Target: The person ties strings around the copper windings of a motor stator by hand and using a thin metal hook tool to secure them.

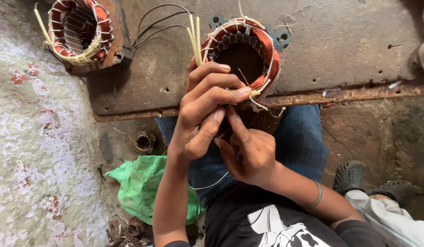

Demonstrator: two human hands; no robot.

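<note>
A person seated on the floor works at a motor stator (244, 55) wound with copper wire, its ring lying at the near edge of a worn, rust-stained metal slab (340, 50). The left hand (200, 114) is curled closed against the stator's near rim, its fingers pinching a pale sleeved lead by the winding. The right hand (246, 151) sits just beneath it, thumb and forefinger pressed together at the same spot; a thin white thread (211, 185) trails down from there, though whether the fingers grip it cannot be told. Cream insulating sleeves (193, 39) stand up at the stator's left side, with dark wires (159, 20) looping away from them. Well to the left of the stator, a second wound stator (79, 29) rests on a rusty block (118, 52). Below and left of the stator, on the dusty concrete floor (381, 132), lie a small metal core (144, 142) and a crumpled green plastic bag (141, 185). Below and right, a dark rubber clog (349, 176) stands on the floor. A mottled, paint-flecked wall (33, 151) closes the scene on the far left.
</note>
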